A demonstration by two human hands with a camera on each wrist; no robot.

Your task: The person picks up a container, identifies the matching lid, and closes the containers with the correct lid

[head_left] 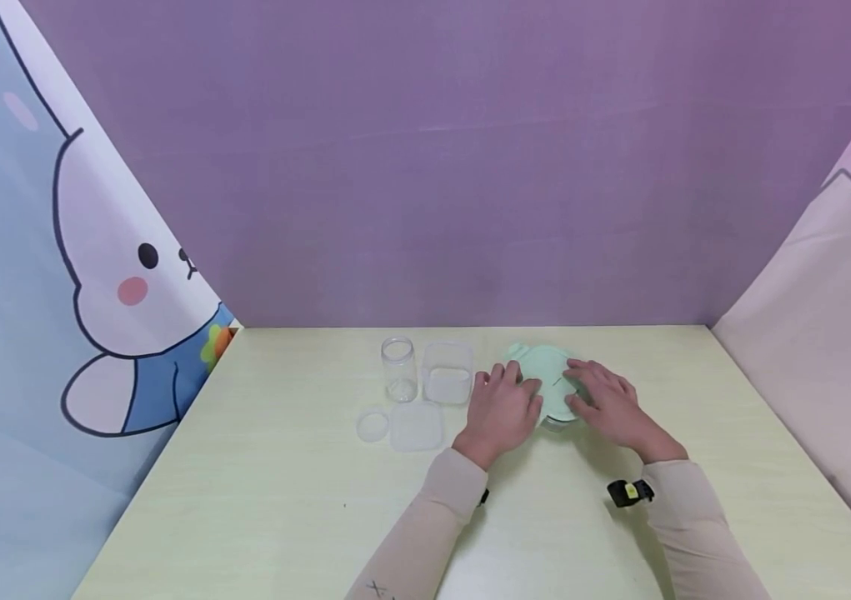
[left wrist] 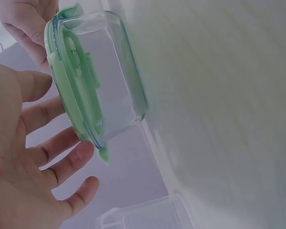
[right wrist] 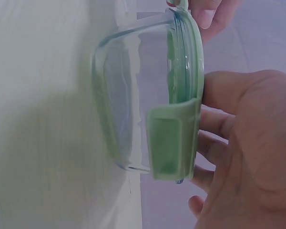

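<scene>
Purple backdrop behind, a cartoon rabbit curtain [head_left: 117, 283] on the left, and a pale tabletop [head_left: 282, 500] below it all. No brand, label or readable writing on any container; only small dark marks on the left sleeve [head_left: 425, 533], too small to read.

Moving left to right: a round clear lid [head_left: 372, 425] lies flat, a clear jar [head_left: 398, 369] stands upright behind it, a square clear lid [head_left: 416, 427] sits just beside the round one, and a square clear tub [head_left: 447, 372] stands behind that.

Now the action: the left hand [head_left: 502, 410] rests fingers straight on the near-left edge of the green lid [head_left: 545, 379]. That lid sits on a glass box [right wrist: 128, 105] standing on the tabletop right of centre. The right hand [head_left: 605, 400] lies flat on the lid's right side, fingers extended, one side clip [right wrist: 171, 143] folded down by its palm. Both hands are relaxed, pressing rather than gripping.
</scene>
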